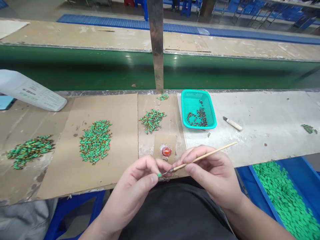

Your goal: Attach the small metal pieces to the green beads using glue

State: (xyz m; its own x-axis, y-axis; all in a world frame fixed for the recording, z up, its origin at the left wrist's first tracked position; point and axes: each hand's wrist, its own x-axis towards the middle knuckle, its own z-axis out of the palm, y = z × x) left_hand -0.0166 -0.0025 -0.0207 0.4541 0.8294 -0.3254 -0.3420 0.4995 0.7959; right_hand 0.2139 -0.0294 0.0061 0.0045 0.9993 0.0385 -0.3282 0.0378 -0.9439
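Note:
My left hand (140, 183) pinches a small green piece (159, 174) between thumb and forefinger, just off the table's front edge. In my right hand (210, 173) is a thin paintbrush (212, 152) with a pale wooden handle, held like a pen. Its dark, fine tip points left and comes close to the green piece; whether they touch I cannot tell. Just beyond my hands a red bottle cap (166, 151), apparently holding red paint, sits on a small cardboard square (158, 143).
Piles of green-and-brown pieces lie left (30, 150), centre-left (95, 141) and centre (152, 120). A turquoise basket (213, 123) holds small dark pieces. A knife (233, 123) lies right of it. A white bottle (32, 91) lies left. Green discs (287, 196) fill a blue bin below right.

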